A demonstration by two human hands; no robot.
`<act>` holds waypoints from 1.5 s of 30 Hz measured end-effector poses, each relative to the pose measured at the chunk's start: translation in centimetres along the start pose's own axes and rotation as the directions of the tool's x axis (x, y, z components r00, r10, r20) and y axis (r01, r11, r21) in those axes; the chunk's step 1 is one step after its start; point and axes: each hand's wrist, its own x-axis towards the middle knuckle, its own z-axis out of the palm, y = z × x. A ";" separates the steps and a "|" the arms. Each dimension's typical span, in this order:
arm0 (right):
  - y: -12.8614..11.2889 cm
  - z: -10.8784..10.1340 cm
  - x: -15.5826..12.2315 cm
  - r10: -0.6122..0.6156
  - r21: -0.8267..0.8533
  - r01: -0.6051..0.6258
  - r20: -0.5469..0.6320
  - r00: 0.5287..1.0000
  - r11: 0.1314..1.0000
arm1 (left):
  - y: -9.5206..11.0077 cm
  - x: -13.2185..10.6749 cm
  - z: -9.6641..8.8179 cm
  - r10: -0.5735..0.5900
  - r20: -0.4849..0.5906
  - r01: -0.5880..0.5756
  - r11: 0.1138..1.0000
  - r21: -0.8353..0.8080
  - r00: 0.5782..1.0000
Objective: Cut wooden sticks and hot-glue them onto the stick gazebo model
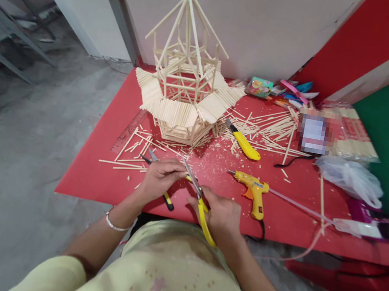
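Note:
My right hand (225, 217) is wrapped round the yellow handles of a pair of scissors (201, 209), whose blades point up and left, away from me. Close to the blades, my left hand (163, 178) is pinched closed; whatever lies between its fingertips is too small to make out. Partly under that hand lies a tool with black-and-yellow handles (168, 202). Beyond both hands stands a model building of thin wooden sticks (179, 113), with a pointed open roof frame and slatted eaves. Short cut sticks (134, 147) lie to the left of my left hand.
A yellow glue gun (256, 191) lies right of my hands, its cord over the table edge. Behind it are a yellow cutter knife (245, 143) and a pile of loose sticks (272, 129). A clear ruler (127, 131), plastic bag (349, 178) and power strip (360, 228) also lie on the red table (88, 172).

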 end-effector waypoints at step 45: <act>-3.5 -3.9 11.9 -0.441 -0.253 0.372 -0.652 0.617 0.893 | 2.4 8.6 1.6 -0.506 0.321 0.404 0.060 -0.913 0.800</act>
